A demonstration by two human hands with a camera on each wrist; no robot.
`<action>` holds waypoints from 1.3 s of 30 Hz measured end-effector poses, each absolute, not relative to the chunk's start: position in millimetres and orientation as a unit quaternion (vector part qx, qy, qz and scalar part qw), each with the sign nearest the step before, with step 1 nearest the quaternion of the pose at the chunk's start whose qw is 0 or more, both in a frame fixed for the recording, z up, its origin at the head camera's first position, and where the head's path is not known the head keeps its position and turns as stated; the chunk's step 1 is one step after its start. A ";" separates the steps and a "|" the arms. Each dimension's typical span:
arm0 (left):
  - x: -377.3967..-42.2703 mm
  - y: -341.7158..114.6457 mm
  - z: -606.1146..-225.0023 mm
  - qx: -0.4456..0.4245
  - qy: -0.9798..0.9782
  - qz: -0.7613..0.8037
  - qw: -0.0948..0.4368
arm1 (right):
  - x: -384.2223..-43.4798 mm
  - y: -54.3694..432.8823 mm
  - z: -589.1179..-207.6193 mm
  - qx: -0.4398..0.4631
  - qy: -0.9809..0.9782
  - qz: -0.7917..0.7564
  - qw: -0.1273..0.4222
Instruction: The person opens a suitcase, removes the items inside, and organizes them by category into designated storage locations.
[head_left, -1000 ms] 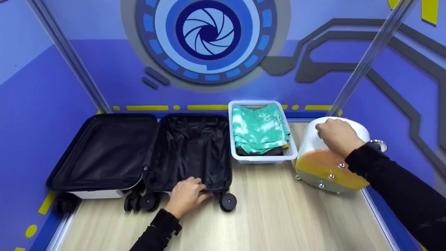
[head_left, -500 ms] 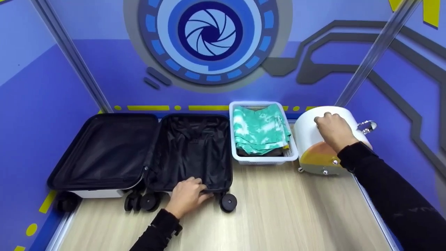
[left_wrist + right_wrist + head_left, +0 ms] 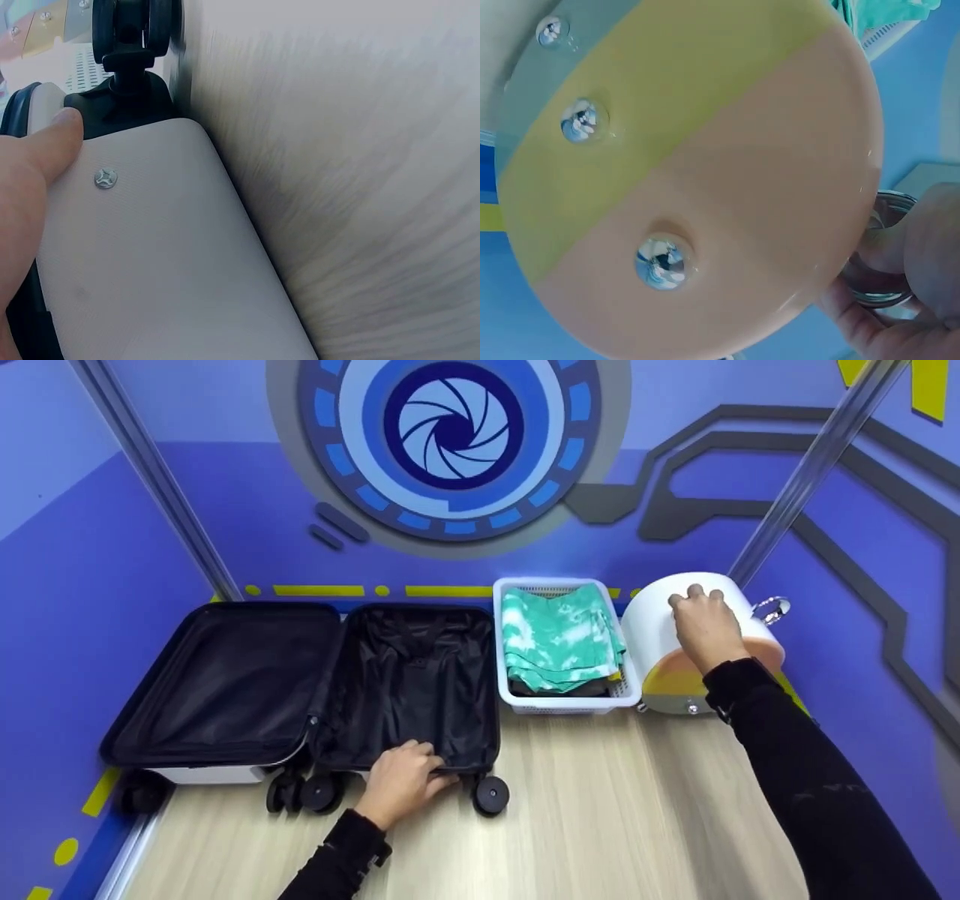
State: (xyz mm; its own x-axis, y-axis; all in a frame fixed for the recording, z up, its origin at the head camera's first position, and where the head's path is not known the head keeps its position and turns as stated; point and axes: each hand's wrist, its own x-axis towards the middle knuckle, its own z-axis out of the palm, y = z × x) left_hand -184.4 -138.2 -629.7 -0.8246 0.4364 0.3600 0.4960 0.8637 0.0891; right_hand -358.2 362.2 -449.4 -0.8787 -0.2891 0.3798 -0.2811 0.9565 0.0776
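Observation:
An open suitcase (image 3: pixel 409 682) with a black lining lies spread in two halves at the left. My left hand (image 3: pixel 401 781) grips the front rim of its right half. In the left wrist view, the thumb (image 3: pixel 60 142) lies against the white outer shell (image 3: pixel 165 247), beside a screw. At the right, my right hand (image 3: pixel 707 628) holds a rounded white drawer box (image 3: pixel 651 622) by a metal handle (image 3: pixel 881 289) on top. Its front, banded in orange, yellow and grey-green, carries chrome knobs (image 3: pixel 660 262). The box stands close against the basket's right side.
A white plastic basket (image 3: pixel 570 703) with folded green-and-white tie-dye cloth (image 3: pixel 559 634) stands between suitcase and drawer box. Black wheels (image 3: pixel 491 795) stick out at the suitcase's front. Blue printed walls (image 3: pixel 225 517) enclose the wooden tabletop (image 3: pixel 570 810).
My right hand has moved the drawer box back and to the left, up beside the basket. The left hand has stayed on the suitcase rim.

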 end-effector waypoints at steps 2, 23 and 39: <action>-183.9 -138.3 -630.1 -0.247 -0.950 -0.090 0.172 | -361.5 361.8 -452.0 0.143 -0.969 -0.005 0.200; -185.4 -135.2 -631.5 -0.252 -0.948 -0.081 0.177 | -384.8 362.0 -462.2 0.116 -0.959 0.039 0.254; -184.5 -139.7 -630.4 -0.238 -0.954 -0.081 0.164 | -401.8 349.3 -464.3 0.096 -0.968 0.067 0.223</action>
State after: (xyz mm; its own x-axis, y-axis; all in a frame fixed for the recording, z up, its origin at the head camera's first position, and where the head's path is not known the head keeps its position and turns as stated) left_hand -184.5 -139.7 -630.4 -0.8328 0.4282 0.3509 0.4814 0.8731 0.0769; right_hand -401.8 349.3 -464.3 -0.8824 -0.1562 0.4438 -0.2158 0.9726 -0.0869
